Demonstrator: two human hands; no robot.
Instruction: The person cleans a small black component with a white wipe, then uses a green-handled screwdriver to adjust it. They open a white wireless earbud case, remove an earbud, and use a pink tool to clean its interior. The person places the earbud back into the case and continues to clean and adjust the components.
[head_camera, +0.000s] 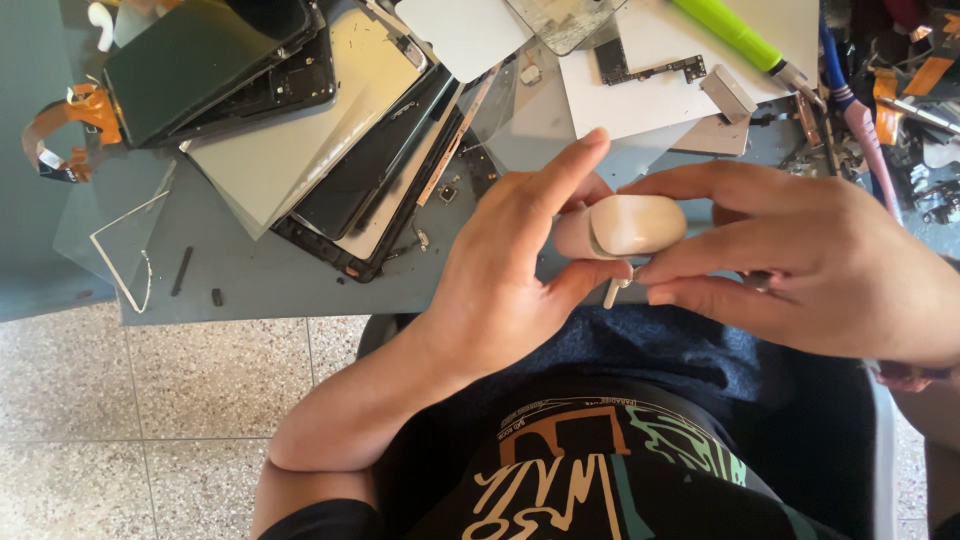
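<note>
Fingers of the left hand (505, 265) cup a white earbud case (622, 226) from the left; the right hand (800, 260) pinches a small white stem (612, 292) just beneath it; the case lies crosswise, held above the near edge of the surface (280, 285); the stem's tip is hidden.

At the centre of the frame my left hand (500, 270) cradles a small white earbud case (625, 225), while my right hand (800, 255) pinches at its lower edge. Stacked phone screens (320, 150) fill the upper left, on the grey table (260, 280).
</note>
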